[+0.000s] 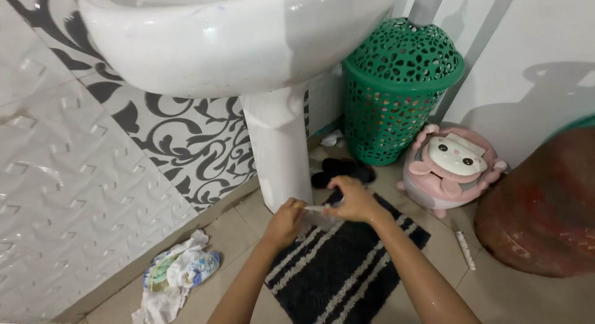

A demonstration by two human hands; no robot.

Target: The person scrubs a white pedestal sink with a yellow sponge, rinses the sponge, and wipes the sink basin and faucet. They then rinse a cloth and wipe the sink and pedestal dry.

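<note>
Here both hands (322, 209) meet, pinching a small clear item (319, 216).

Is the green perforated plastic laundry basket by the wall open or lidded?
Lidded. The green perforated plastic laundry basket stands upright with its domed perforated lid seated on the rim, closing the top.

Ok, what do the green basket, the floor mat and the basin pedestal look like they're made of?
The green basket looks like moulded plastic: its lid and wall are pierced all over with regular holes. The floor mat looks like tufted textile, a shaggy dark pile with pale stripes. The basin pedestal looks like glazed ceramic, white and glossy with soft highlights, though it could be another glossy material.
</note>
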